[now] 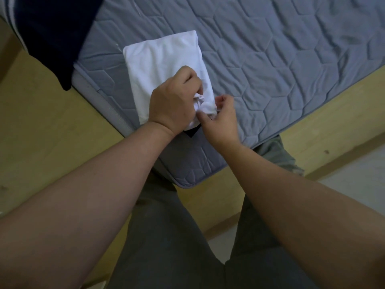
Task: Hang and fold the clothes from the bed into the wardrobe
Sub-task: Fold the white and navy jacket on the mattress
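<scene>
While both hands, left hand [174,101] and right hand [221,113], pinch its bunched near end, the white garment [164,65] lies folded on the mattress [291,59] (wardrobe unseen); a dark garment [48,34] waits.

We see the left hand [175,103] and right hand [223,119] bare, forearms [83,195] uncovered to the frame's edge, and loose, creased trousers [166,236] of dull grey-green cloth.

- Mattress [270,59]: grey-blue quilted cloth, matt, stitched in hexagons, slightly wrinkled.
- Folded shirt [162,59]: white soft cloth, matt, smooth on top, crumpled at the near corner.
- Bed frame [52,126]: pale yellowish wood, smooth, dull.
- Trousers [166,236]: grey matt cloth.
</scene>
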A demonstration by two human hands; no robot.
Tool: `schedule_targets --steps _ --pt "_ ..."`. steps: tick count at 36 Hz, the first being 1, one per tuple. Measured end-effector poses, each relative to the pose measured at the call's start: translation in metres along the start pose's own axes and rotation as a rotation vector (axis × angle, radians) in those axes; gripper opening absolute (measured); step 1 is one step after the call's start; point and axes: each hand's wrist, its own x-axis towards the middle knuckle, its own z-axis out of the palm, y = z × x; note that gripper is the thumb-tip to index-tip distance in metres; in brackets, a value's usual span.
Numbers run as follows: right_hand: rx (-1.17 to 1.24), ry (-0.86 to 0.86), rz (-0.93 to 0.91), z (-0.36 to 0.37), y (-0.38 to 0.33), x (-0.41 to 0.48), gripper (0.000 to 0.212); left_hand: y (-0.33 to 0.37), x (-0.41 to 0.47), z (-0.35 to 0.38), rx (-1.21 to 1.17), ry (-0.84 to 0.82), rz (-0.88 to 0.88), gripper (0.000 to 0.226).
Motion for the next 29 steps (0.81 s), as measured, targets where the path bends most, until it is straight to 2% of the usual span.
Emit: schedule_targets --steps 3,6,9,12,17,22,25,29 --pt "-0.156 0.025 -0.239 -0.004 -0.009 0.003 0.061 -0.001 0.002 -0.004 -0.03 -0.002 -0.005 0.006" --pt "-0.122 -0.1 -0.342 -0.002 -0.021 0.01 0.048 -0.001 0.002 -0.006 -0.068 0.007 -0.028 0.007" --pt "0.041 -0.204 -0.17 0.006 -0.029 0.008 0.031 -0.002 0.001 -0.007 -0.112 0.014 -0.073 0.009" --pt "0.157 -0.157 -0.049 0.011 -0.028 0.007 0.016 -0.004 0.001 -0.009 -0.151 0.005 -0.102 0.013" --pt "0.293 -0.067 0.122 0.012 -0.021 0.006 0.028 -0.003 0.001 -0.012 -0.155 0.012 -0.043 0.028" --pt "0.39 0.126 0.314 0.018 -0.02 0.002 0.019 -0.001 -0.005 -0.007 -0.087 0.002 0.042 0.015" --pt "0.3 0.178 0.352 0.02 -0.012 0.0 0.02 0.0 -0.009 -0.001 -0.087 -0.053 0.055 0.01" --pt "0.073 0.015 0.301 0.014 0.005 -0.002 0.015 0.003 -0.019 0.01 -0.084 -0.163 0.074 0.007"
